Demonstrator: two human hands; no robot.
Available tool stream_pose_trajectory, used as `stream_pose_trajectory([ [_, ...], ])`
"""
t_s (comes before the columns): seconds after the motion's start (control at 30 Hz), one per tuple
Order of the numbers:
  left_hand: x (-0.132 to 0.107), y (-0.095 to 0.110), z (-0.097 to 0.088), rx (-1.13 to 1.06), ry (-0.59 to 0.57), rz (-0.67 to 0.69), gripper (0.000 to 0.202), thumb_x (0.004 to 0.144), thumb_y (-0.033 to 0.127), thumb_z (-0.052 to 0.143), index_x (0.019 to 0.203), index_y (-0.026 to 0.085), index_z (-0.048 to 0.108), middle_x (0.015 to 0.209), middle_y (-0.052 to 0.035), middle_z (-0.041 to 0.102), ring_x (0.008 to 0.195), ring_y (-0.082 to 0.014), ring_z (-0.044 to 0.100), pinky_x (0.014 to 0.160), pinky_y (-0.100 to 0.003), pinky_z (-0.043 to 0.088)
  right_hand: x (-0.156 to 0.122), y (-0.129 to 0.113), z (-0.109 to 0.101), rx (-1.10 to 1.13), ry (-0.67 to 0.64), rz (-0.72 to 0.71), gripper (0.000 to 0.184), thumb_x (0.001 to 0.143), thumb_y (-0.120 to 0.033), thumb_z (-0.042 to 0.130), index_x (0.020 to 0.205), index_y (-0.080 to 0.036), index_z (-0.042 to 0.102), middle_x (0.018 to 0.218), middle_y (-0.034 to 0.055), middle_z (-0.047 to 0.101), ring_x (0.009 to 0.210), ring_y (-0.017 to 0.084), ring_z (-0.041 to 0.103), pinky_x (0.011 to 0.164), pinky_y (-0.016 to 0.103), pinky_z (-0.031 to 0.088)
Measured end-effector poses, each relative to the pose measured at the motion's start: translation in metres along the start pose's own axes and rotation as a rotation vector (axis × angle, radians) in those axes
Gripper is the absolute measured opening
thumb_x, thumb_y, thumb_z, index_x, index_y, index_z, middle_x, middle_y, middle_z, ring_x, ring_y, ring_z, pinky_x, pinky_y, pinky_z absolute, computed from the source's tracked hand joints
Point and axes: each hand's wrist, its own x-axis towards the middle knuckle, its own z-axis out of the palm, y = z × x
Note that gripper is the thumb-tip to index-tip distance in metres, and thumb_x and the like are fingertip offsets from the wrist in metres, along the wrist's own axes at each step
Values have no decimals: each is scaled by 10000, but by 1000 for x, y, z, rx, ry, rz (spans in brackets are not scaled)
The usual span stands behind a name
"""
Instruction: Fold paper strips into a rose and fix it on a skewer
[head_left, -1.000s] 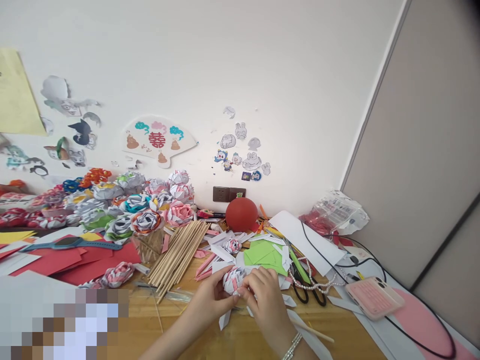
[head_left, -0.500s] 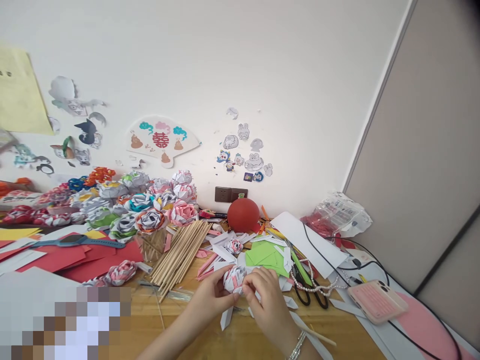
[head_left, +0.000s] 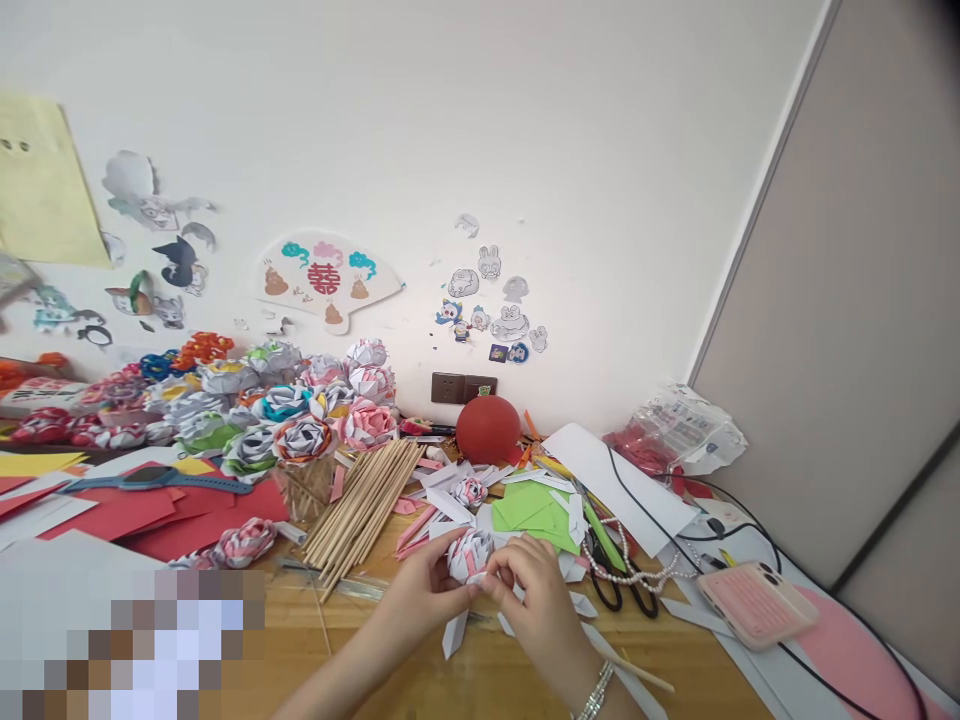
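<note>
A white and pink folded paper flower [head_left: 469, 555] is held between my two hands just above the table. My left hand [head_left: 427, 588] grips its left side, thumb in front and fingers behind. On the right, my right hand [head_left: 531, 590] pinches the flower's lower right edge with thumb and forefinger; the other fingers are curled. A smaller paper flower [head_left: 471, 491] lies just behind, among folded white strips [head_left: 444, 500]. Green paper squares [head_left: 534, 512] are spread behind my right hand. Loose white strips [head_left: 454, 634] lie under and around both hands.
Wooden sticks [head_left: 364, 510] lie in a bundle to the left, beside many finished paper flowers [head_left: 285, 400]. A red balloon [head_left: 488, 430] rests at the wall. Scissors [head_left: 622, 585], a bead string [head_left: 660, 575], cables and a pink phone [head_left: 759, 604] are on the right.
My right thumb and forefinger have shifted slightly against the flower's lower right edge. My left hand keeps its grip, and the view has moved very slightly.
</note>
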Motion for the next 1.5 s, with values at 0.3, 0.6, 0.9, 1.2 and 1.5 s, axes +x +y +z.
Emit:
stream_pose_trajectory([
  [0.3, 0, -1, 0, -14, -18, 8, 693, 554, 352, 729, 1170, 113, 521, 965, -107, 658, 934, -273, 581, 778, -333, 481, 1, -9, -3, -12, 31, -25, 189, 884, -278, 496, 711, -208, 526, 667, -22, 555, 682, 157, 484, 661, 279, 326],
  [0.6, -2, 3, 2, -11, 14, -3, 661, 544, 311, 722, 1143, 99, 540, 983, -120, 667, 911, -274, 594, 770, -337, 483, -2, -7, -2, -151, 50, -113, 162, 897, -192, 440, 758, -202, 521, 690, -10, 576, 686, 166, 465, 666, 300, 291],
  [0.9, -3, 12, 1, -59, -16, 16, 546, 574, 305, 717, 1071, 122, 586, 988, -96, 684, 959, -277, 601, 846, -354, 471, -4, -10, -3, -169, 145, -185, 128, 865, -158, 481, 799, -209, 578, 670, -6, 614, 649, 162, 494, 680, 309, 311],
  [1.2, -2, 6, 1, -67, 23, -1, 580, 547, 277, 746, 1079, 121, 575, 976, -97, 680, 924, -274, 611, 818, -361, 485, 0, -11, -1, -5, 69, 105, 67, 764, -154, 619, 743, -215, 603, 619, -16, 565, 676, 182, 501, 630, 277, 377],
  [1.5, -3, 6, 1, -31, 22, -3, 619, 561, 306, 737, 1112, 94, 551, 912, -92, 675, 886, -263, 616, 790, -347, 490, -1, -11, -2, 36, 38, 128, 75, 752, -127, 593, 742, -201, 583, 668, -4, 572, 708, 177, 501, 636, 271, 392],
])
